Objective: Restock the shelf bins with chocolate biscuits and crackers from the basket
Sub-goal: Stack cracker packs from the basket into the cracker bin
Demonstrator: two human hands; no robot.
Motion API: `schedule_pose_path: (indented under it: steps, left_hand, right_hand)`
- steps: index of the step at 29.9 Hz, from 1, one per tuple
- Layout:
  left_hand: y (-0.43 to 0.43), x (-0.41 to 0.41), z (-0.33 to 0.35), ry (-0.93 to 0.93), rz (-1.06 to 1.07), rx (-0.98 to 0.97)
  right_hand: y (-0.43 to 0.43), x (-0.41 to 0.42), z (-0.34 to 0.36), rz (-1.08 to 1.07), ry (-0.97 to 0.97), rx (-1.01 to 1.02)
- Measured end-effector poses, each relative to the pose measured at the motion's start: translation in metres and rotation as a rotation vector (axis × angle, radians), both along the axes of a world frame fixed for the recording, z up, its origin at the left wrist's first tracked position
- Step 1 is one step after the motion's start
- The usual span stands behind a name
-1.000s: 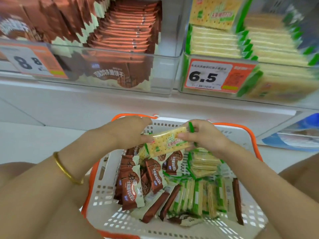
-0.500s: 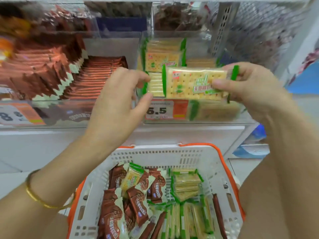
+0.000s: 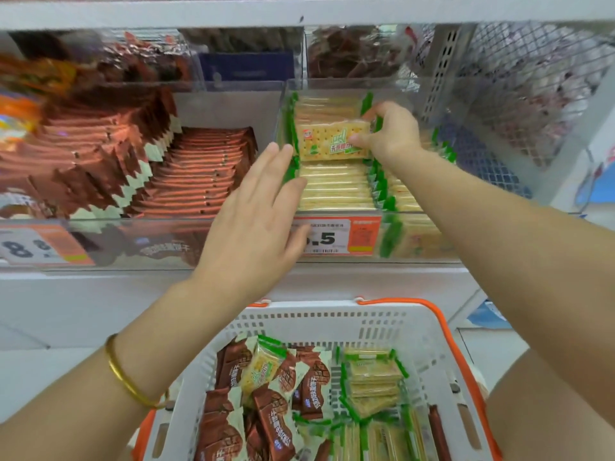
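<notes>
My right hand pinches the right end of a yellow-and-green cracker pack, holding it upright inside the clear cracker bin among rows of the same packs. My left hand hovers with straight fingers just left of that bin's front, holding nothing. Brown chocolate biscuit packs fill the clear bin to the left. Below stands the white basket with orange handles, holding loose chocolate biscuit packs on its left and cracker packs on its right.
Price tags reading 8.8 and 6.5 hang on the bin fronts. Another row of clear bins with dark snacks sits behind. A wire mesh panel closes the shelf's right side.
The cracker pack has gone from the basket up and into the cracker bin. My left hand has let go of it and drawn back; my right hand still holds it.
</notes>
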State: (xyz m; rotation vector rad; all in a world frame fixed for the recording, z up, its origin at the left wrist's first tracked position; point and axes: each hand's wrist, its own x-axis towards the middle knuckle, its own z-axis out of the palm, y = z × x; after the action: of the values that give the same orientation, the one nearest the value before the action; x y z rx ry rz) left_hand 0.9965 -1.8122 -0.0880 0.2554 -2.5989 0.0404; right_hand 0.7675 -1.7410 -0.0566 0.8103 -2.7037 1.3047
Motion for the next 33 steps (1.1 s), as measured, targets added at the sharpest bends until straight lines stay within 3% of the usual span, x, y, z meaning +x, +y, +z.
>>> schedule_pose_path:
  steps: [9, 13, 18, 21, 23, 26, 30, 33]
  left_hand:
    - [-0.001, -0.002, -0.007, -0.016, -0.010, 0.036]
    - [0.000, -0.001, -0.006, -0.025, -0.006, 0.033]
    - [0.007, 0.015, 0.002, 0.041, -0.070, 0.054]
    - [0.014, 0.044, -0.005, 0.084, -0.127, 0.043]
    - [0.013, 0.063, -0.019, -0.054, -0.162, -0.012]
    - [-0.005, 0.084, -0.045, -0.426, -0.128, -0.033]
    - [-0.026, 0.090, -0.069, -0.877, -0.027, 0.066]
    - [-0.031, 0.085, -0.076, -0.989, -0.002, 0.055]
  right_hand:
    - [-0.011, 0.006, -0.002, -0.142, 0.059, 0.172]
    - [-0.009, 0.006, 0.000, -0.069, -0.102, 0.057]
    - [0.016, 0.025, 0.020, -0.052, -0.040, 0.034]
    - [0.057, 0.069, 0.035, 0.114, -0.117, -0.119]
    - [0.081, 0.110, 0.033, 0.331, -0.251, -0.137]
    - [0.076, 0.147, -0.013, 0.593, -0.385, 0.209]
    - [0.016, 0.158, -0.138, 0.644, -0.344, 0.788]
    - [-0.016, 0.165, -0.234, 0.654, -0.388, 0.837]
